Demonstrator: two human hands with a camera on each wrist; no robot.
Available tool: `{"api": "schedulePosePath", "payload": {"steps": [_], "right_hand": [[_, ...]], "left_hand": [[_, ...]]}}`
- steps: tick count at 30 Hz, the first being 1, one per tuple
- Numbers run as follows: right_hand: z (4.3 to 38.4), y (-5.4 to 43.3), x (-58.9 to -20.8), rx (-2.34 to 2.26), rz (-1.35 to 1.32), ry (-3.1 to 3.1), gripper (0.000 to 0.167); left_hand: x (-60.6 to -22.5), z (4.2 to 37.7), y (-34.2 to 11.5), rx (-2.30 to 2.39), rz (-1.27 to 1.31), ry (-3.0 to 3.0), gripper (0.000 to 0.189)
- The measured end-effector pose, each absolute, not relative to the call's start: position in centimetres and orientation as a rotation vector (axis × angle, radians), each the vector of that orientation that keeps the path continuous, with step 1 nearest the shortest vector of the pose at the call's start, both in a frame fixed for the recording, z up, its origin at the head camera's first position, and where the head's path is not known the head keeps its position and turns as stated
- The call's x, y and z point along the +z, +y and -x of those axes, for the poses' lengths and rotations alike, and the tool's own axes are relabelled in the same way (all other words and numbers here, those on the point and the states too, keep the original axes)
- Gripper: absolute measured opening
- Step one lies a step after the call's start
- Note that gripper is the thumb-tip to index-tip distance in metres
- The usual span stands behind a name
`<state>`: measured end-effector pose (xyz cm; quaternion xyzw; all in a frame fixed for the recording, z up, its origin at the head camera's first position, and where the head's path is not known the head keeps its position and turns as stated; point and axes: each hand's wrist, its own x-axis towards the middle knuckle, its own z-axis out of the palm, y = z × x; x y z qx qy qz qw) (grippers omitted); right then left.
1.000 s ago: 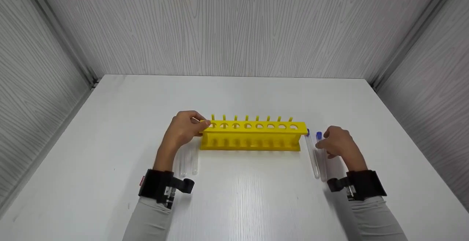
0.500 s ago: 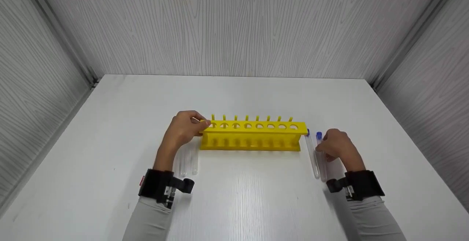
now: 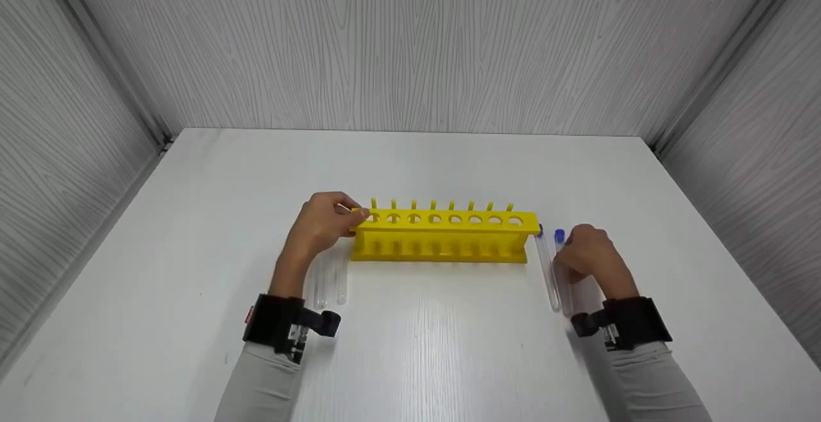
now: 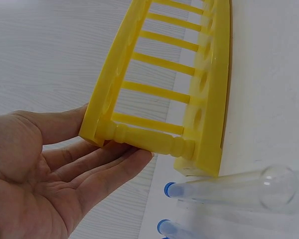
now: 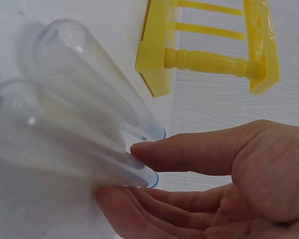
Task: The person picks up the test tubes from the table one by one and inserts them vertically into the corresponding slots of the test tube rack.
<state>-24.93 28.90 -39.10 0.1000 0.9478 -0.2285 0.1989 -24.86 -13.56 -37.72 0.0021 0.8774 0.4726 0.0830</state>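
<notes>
A yellow test tube rack (image 3: pixel 442 252) stands on the white table, with one row of round holes and a row of pegs behind. My left hand (image 3: pixel 324 223) grips its left end, thumb on the top plate and fingers underneath, as the left wrist view shows. On the right lie two clear test tubes with blue caps. Thumb and fingers of my right hand (image 3: pixel 590 255) pinch the outer test tube (image 5: pixel 55 139) near its cap, and it still lies low at the table. The inner test tube (image 3: pixel 547 274) rests between that hand and the rack.
More clear test tubes (image 3: pixel 341 281) lie left of the rack, by my left wrist; the left wrist view shows their blue caps (image 4: pixel 177 189). Grey wood-grain panels (image 3: pixel 410 50) wall the table at the back and both sides.
My right hand has lowered slightly and its fingers have closed on the outer test tube. The left hand and the rack have stayed in place.
</notes>
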Motion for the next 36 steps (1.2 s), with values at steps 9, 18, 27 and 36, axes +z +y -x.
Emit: {"api": "schedulePosePath", "payload": {"steps": [9,18,27,36], "right_hand": [[25.1,29.0,-39.2,-0.658,-0.293,2.640,0.053],[25.1,29.2,-39.2,-0.674,-0.286,2.628,0.053],[24.7,29.3,-38.5,-0.723,-0.226,2.680,0.052],[24.5,29.0,-37.4,-0.744,-0.222,2.712,0.053]], "left_hand": [[-37.8,24.9,-13.6,1.420,-0.021,2.616,0.033],[-37.8,25.0,-13.6,1.405,0.001,2.617,0.033],[-37.8,25.0,-13.6,1.388,0.002,2.613,0.033],[-37.7,25.1,-13.6,1.386,0.007,2.611,0.033]]}}
